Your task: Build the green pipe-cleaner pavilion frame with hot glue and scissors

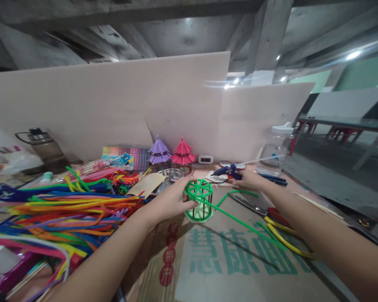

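Observation:
My left hand (183, 195) grips the left side of a small green pavilion frame (199, 214), which has dark posts between a spoked top and a pale green base. A long green pipe cleaner (239, 219) stretches from the frame toward the lower right. At the back right, my right hand (246, 179) is closed around the handle of a dark blue hot glue gun (224, 170), whose nozzle points left. Its fingers are partly hidden. Another bent green pipe cleaner (244, 191) lies between the frame and my right forearm.
Scissors (250, 204) and yellow-handled pliers (278, 235) lie under my right arm. A heap of coloured pipe cleaners (66, 214) covers the left. Purple (158, 152) and red (182, 152) model pavilions stand behind, near a metal bowl (170, 176). Bottles (44, 149) flank the cardboard (226, 281).

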